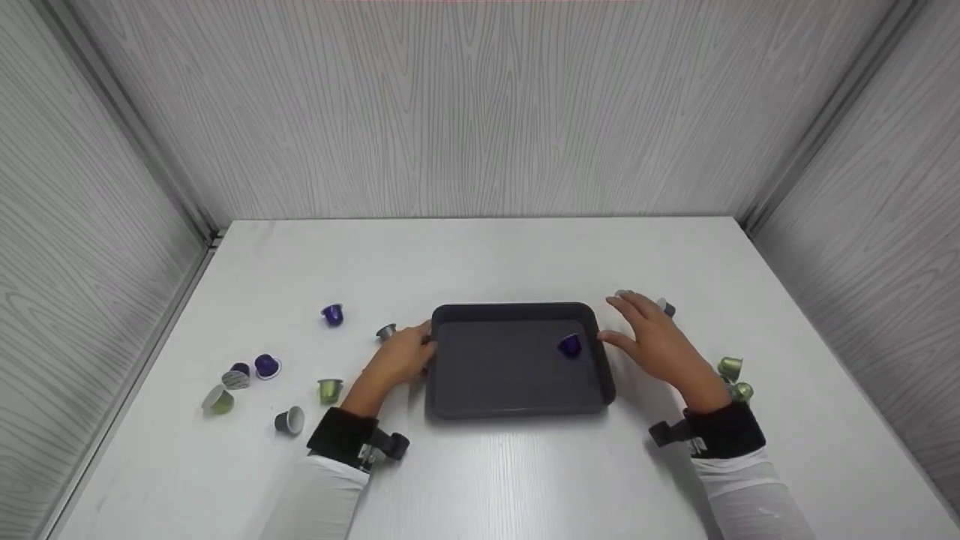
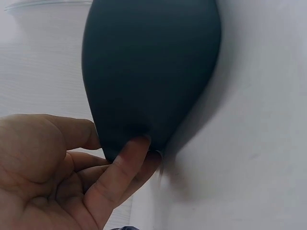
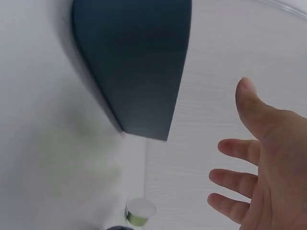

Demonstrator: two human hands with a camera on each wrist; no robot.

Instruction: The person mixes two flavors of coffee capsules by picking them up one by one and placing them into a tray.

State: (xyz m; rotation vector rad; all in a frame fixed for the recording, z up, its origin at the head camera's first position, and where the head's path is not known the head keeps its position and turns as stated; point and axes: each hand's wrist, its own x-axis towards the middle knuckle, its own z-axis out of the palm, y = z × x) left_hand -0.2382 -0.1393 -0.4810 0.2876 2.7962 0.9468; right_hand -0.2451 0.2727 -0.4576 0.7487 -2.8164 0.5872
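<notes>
A dark grey rectangular tray lies at the middle of the table, with one purple coffee capsule toward its right side. My left hand pinches the tray's left edge. In the left wrist view, its fingertips press the outer wall while the thumb is partly behind the rim. My right hand is held just off the tray's right side, thumb and fingers spread. The right wrist view shows a gap between that hand and the tray wall, with nothing in its grasp.
Left of the tray lie several loose capsules, among them a purple one, a green one and a black one. More green capsules sit by the right wrist. Pale wood-grain walls enclose the table.
</notes>
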